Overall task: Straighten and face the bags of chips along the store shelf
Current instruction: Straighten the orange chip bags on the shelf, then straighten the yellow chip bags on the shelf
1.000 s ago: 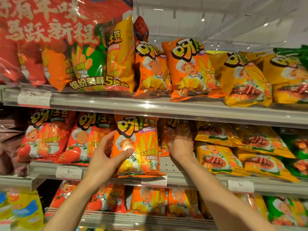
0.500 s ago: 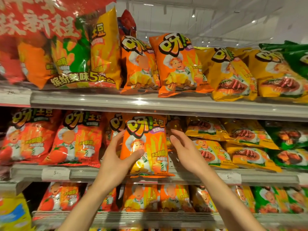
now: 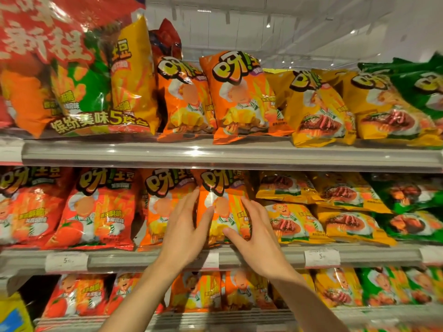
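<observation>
An orange chip bag stands upright on the middle shelf, facing out. My left hand holds its left edge, thumb on the front and fingers round the side. My right hand holds its right edge the same way, thumb across the lower front. A second orange bag stands just left of it, partly behind my left hand. Red tomato bags stand further left. Yellow bags lie stacked flat to the right.
Green bags lie at the far right of the middle shelf. The top shelf carries a big multi-pack, orange bags and yellow bags. A lower shelf holds more bags. Price tags line the shelf edge.
The orange bag has moved right into the gap beside the yellow bags. My right hand came out from behind and now holds the bag's right edge; my left hand stayed on it.
</observation>
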Motion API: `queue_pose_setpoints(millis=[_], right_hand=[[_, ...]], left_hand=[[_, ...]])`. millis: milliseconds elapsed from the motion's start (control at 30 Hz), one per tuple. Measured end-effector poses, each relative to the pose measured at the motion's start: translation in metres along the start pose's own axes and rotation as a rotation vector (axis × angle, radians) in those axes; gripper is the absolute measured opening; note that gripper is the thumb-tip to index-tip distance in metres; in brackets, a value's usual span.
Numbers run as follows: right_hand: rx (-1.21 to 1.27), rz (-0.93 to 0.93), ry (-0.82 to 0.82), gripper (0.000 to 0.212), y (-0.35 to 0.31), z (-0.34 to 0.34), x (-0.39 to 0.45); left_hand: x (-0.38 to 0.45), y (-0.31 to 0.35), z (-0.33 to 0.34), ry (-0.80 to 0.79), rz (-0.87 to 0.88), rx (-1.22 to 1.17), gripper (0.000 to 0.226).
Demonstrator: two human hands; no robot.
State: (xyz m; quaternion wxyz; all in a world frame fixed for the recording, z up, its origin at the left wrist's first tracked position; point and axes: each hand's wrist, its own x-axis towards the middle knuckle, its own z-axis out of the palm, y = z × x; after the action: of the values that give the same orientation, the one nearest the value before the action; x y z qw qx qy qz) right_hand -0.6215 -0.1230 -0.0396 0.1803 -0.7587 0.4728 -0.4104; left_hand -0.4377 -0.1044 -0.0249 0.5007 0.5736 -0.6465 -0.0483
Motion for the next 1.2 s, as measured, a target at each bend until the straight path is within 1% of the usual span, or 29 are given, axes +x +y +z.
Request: queue_pose_setpoints(millis=[33,100,167,267,367,467,533,633,733,833,933,1033,1133,1200], right_hand=[[-0.023,-0.004,0.018,0.08,0.002,0.003,0.001],[-0.076,0.002,0.067,0.077,0.005,0.008,0.002],[-0.137,0.013,0.103,0.076,0.004,0.013,0.003],[-0.222,0.065,0.101,0.075,0.001,0.017,0.002],[-0.252,0.06,0.02,0.073,0.001,0.015,0.0],[-0.164,0.102,-0.047,0.073,-0.003,0.002,-0.002],[-0.103,0.123,-0.024,0.066,-0.005,-0.008,-0.007],[-0.005,0.129,0.036,0.047,-0.006,-0.017,-0.02],[0.179,0.251,0.069,0.033,-0.004,-0.028,-0.041],[0.229,0.325,0.113,0.021,0.004,-0.043,-0.058],[0.32,0.361,0.139,0.017,0.021,-0.064,-0.068],[0.412,0.393,0.141,0.014,0.046,-0.092,-0.077],[0.377,0.384,0.145,0.014,0.08,-0.123,-0.081],[0.322,0.337,0.16,0.014,0.101,-0.145,-0.081]], left_hand=[[-0.002,-0.009,-0.004,0.056,0.061,0.061,0.052],[-0.004,-0.026,-0.01,0.115,0.115,0.185,0.048],[-0.006,-0.04,-0.015,0.095,0.104,0.268,0.051],[-0.009,-0.051,-0.02,0.057,0.062,0.266,0.049],[-0.013,-0.051,-0.025,0.051,0.081,0.219,0.043],[-0.016,-0.045,-0.029,0.03,0.069,0.118,0.033],[-0.02,-0.04,-0.029,0.002,0.04,0.031,0.028],[-0.03,-0.03,-0.027,-0.028,-0.029,-0.124,0.023],[-0.044,-0.021,-0.022,-0.041,-0.154,-0.316,0.024],[-0.055,-0.014,-0.011,-0.05,-0.24,-0.458,0.022],[-0.066,-0.001,0.006,-0.049,-0.282,-0.516,0.019],[-0.077,0.018,0.026,-0.014,-0.334,-0.528,0.016],[-0.084,0.039,0.053,0.013,-0.351,-0.484,0.009],[-0.085,0.056,0.073,0.036,-0.351,-0.476,0.012]])
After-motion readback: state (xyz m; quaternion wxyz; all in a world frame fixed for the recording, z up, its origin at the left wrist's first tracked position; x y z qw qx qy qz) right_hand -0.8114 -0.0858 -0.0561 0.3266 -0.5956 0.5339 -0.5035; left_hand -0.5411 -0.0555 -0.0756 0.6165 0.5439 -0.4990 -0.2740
